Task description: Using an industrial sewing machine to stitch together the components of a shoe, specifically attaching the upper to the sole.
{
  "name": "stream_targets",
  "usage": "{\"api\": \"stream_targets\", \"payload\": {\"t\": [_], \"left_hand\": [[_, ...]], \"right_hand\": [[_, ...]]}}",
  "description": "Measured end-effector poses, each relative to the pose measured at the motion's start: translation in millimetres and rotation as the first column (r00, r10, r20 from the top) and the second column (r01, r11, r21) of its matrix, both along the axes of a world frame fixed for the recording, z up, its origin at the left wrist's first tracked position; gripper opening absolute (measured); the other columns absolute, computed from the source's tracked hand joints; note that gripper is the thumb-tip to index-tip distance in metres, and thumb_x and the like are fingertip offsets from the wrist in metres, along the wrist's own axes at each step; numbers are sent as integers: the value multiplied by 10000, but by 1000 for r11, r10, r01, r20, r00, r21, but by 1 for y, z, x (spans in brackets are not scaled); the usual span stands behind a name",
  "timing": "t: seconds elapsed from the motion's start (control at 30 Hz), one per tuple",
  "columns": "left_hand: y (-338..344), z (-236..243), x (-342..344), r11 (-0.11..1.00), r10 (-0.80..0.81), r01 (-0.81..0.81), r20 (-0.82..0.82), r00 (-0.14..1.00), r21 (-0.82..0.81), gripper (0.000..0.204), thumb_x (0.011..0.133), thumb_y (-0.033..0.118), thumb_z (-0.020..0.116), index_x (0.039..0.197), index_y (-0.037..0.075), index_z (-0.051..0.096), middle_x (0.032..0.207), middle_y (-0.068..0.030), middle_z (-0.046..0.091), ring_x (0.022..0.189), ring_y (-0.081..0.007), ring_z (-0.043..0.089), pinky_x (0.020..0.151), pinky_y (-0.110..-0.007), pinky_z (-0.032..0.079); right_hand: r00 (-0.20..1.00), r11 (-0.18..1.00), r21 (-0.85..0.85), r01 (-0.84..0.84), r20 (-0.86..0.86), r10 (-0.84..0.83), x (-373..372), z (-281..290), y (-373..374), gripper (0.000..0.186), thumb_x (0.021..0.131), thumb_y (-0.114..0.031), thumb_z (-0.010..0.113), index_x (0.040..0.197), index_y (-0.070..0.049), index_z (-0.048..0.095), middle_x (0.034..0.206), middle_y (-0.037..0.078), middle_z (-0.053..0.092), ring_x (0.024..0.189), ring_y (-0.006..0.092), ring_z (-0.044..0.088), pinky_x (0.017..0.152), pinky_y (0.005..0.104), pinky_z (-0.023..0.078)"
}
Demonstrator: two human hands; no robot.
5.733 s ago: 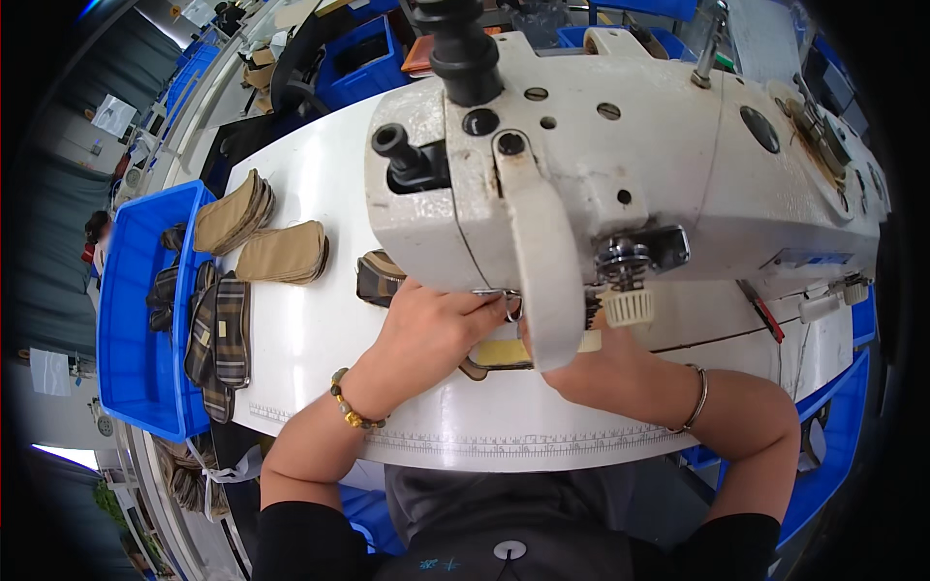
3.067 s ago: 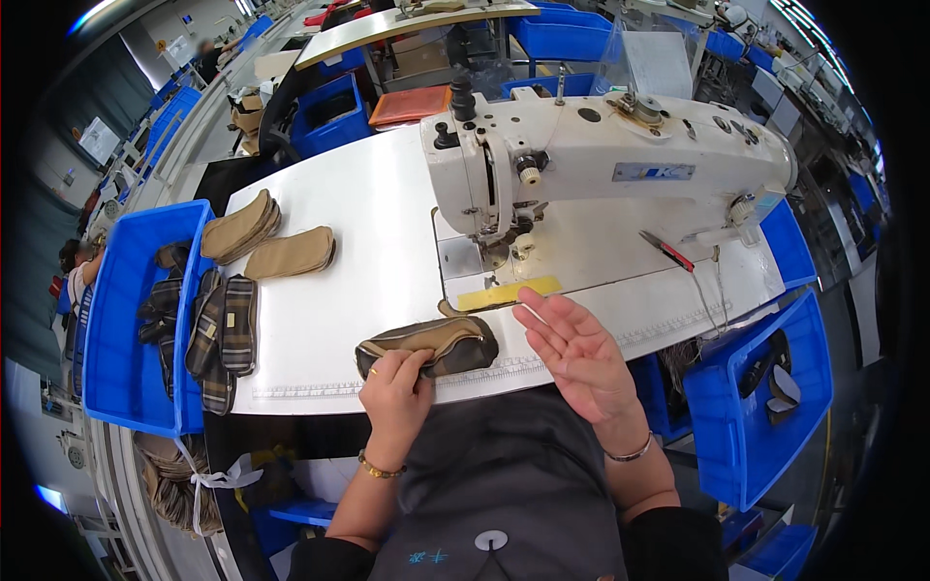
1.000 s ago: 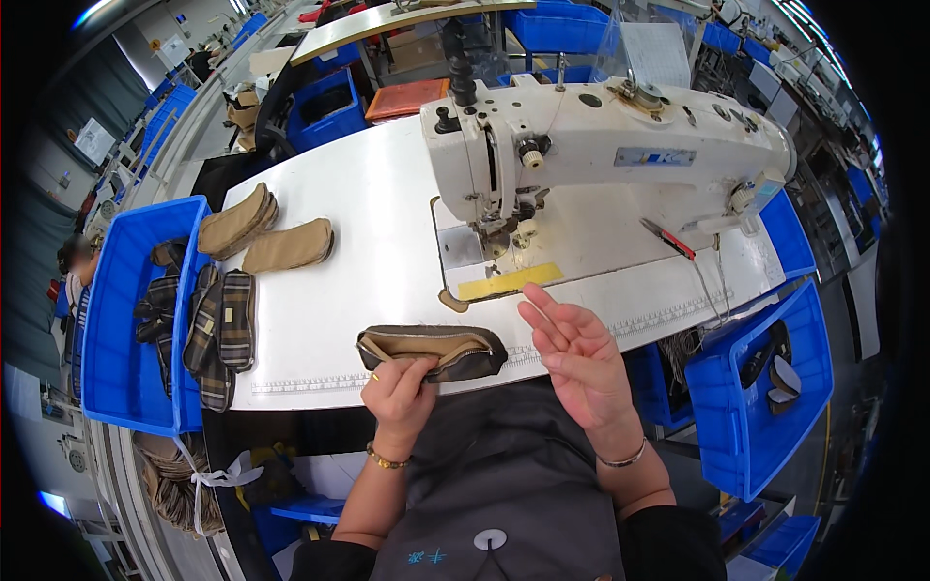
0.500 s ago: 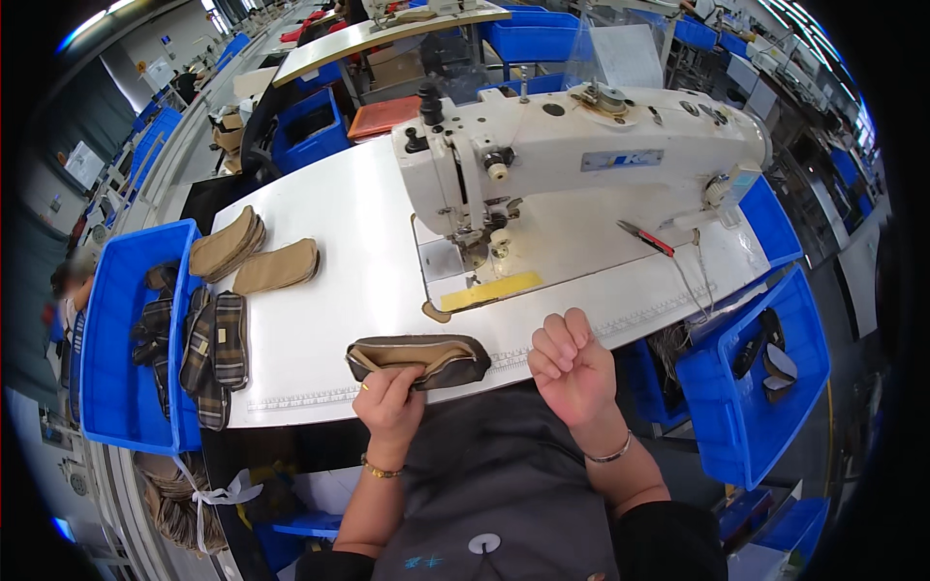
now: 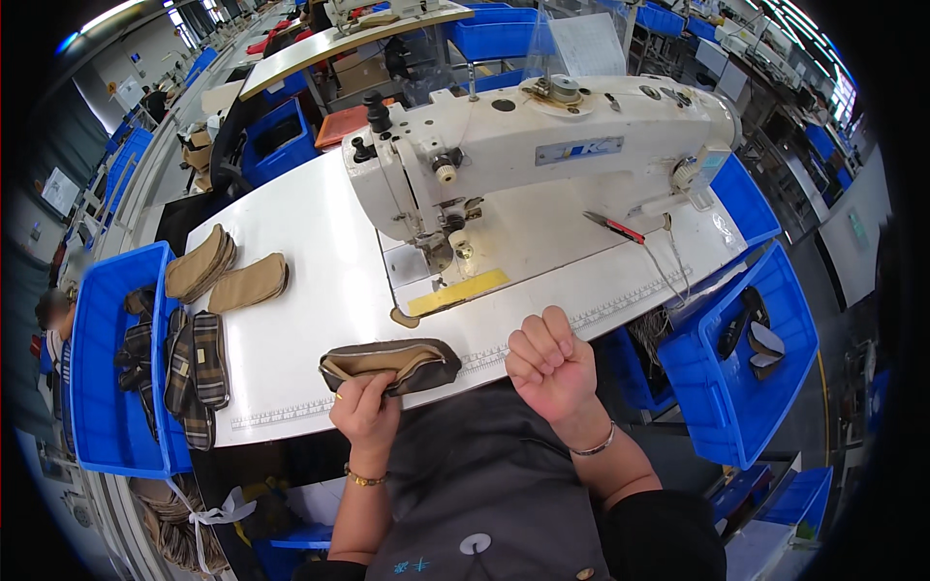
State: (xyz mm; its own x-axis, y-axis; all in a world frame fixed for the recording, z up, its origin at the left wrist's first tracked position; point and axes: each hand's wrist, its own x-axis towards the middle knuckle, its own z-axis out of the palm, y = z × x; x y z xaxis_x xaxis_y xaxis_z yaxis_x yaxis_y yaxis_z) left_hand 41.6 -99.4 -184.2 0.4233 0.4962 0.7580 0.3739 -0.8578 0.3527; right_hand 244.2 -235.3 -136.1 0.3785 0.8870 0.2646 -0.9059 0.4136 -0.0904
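My left hand [image 5: 364,418] grips the near side of an oblong dark pouch [image 5: 434,374] with tan lining and an open zipper, lying at the table's front edge. My right hand [image 5: 550,366], to the right of the pouch, is raised with fingers curled toward the palm and nothing visible in them. Behind both stands a white sewing machine [image 5: 533,126], a yellow strip [image 5: 455,290] on its bed. Red-handled snips [image 5: 620,229] lie under the machine arm.
Tan fabric stacks [image 5: 244,289] lie at the white table's left, plaid pieces [image 5: 208,368] beside a blue bin [image 5: 97,416] there. Another blue bin [image 5: 712,407] hangs low right. A co-worker [image 5: 58,315] is at the far left; more workstations stand behind.
Both hands left the needle area, bringing the pouch to the table's front edge. My right hand's fingers went from spread to curled. The whole view has shifted slightly.
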Motion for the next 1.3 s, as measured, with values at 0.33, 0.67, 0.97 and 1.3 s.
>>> {"api": "stream_targets", "payload": {"t": [0.33, 0.67, 0.97, 1.3], "left_hand": [[-1, 0, -2, 1000, 1, -1, -6, 1000, -3, 296, 577, -76, 727, 829, 78, 715, 772, -61, 640, 670, -222, 619, 595, -320, 487], [-13, 16, 12, 946, -87, 132, 158, 984, -298, 304, 602, -96, 695, 862, 57, 731, 795, -65, 655, 661, -195, 618, 575, -282, 480], [-30, 31, 43, 838, -256, 321, 202, 945, -441, 311, 626, -63, 771, 907, 69, 750, 818, -48, 653, 663, -153, 605, 561, -255, 478], [-32, 28, 50, 945, -327, 326, 27, 945, 31, 373, 681, 89, 863, 1031, 105, 735, 1095, -65, 676, 914, -237, 649, 826, -357, 526]], "right_hand": [[1000, 1000, -1, -8, -14, 8, -2, 1, 0, 227, 862, 7, 456, 685, -121, 395, 632, 6, 381, 590, 129, 338, 562, 271, 325], [52, 594, -99, 799, 994, 96, -10, 0, 3, 386, 865, -203, 729, 1158, -25, 553, 930, 33, 568, 638, 92, 416, 607, 224, 383], [90, 620, -137, 773, 990, 107, -3, 16, -26, 223, 938, -126, 653, 793, 35, 602, 603, 28, 521, 562, 65, 446, 526, 233, 367], [30, -145, -177, 973, 726, -687, 104, -16, -159, 267, 1059, -256, 469, 975, -23, 567, 665, -2, 443, 525, 54, 364, 466, 221, 289]]}}
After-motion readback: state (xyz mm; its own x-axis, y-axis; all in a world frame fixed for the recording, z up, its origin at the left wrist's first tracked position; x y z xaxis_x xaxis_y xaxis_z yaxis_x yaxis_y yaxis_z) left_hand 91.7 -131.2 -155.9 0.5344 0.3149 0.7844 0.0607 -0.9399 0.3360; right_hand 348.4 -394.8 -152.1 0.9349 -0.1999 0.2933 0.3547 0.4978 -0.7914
